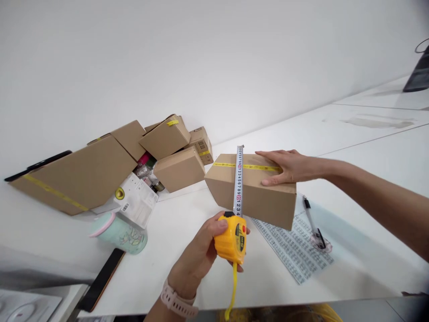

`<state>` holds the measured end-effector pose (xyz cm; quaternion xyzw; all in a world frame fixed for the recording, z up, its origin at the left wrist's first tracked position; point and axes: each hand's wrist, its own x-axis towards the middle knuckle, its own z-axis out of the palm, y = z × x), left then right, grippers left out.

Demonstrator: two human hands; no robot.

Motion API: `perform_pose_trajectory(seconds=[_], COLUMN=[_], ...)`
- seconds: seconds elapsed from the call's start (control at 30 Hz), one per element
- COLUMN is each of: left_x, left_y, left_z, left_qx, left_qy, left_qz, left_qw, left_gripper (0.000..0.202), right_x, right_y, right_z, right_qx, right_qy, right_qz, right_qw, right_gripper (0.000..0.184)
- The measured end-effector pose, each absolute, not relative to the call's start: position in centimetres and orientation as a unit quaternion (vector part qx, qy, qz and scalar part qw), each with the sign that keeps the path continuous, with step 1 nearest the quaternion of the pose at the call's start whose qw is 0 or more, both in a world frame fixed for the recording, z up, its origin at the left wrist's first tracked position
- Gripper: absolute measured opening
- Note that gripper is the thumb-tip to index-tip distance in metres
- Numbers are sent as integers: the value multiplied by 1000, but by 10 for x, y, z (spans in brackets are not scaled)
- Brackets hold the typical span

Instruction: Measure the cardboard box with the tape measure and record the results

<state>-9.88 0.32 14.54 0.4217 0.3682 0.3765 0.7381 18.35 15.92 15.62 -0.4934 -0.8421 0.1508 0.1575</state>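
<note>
My left hand (204,243) is closed around a yellow tape measure (229,241) with a black top and a red button. Its white blade (239,179) is pulled out and runs across the top of a brown cardboard box (264,205), reaching past the far edge. A yellow strip of tape crosses the box top. My right hand (290,167) lies on the right end of that box, fingers stretched out and thumb spread. Under the box's near side sticks out a printed sheet (298,255). A yellow wrist strap hangs from the tape measure.
Several cardboard boxes (179,167) are piled against the wall at left, one large box (83,174) leaning. A mint tumbler (122,235) with a pink lid stands before them, near a white package (136,201). A pen (311,217) on a stand sits right of the box.
</note>
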Motion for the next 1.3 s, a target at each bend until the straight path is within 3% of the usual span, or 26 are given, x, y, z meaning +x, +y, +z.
perform_pose_trajectory(seconds=[0.13,0.33,0.4,0.8,1.1,1.23,1.3], left_x=[-97,-92,-91,-100,-99,-101,-107], left_y=[1,-3,-3,9,1,-1,-5], left_z=[148,150,150,155,143,144,148], left_qx=[409,393,393,377,357,361,383], left_qy=[356,376,385,391,378,383,374], left_qz=[360,344,345,317,331,332,345], left_qw=[759,766,760,777,787,783,771], left_gripper=[43,45,44,51,51,50,48], right_x=[199,182,171,156,156,153,156], right_y=[181,208,211,207,207,207,204], right_z=[169,165,160,152,149,151,154], right_qx=[-465,-508,-513,-508,-510,-509,-515], right_qy=[-831,-761,-750,-799,-793,-783,-746], right_qz=[259,283,290,213,227,231,217], right_qw=[160,288,303,242,243,273,362], right_gripper=[100,56,50,52,49,42,41])
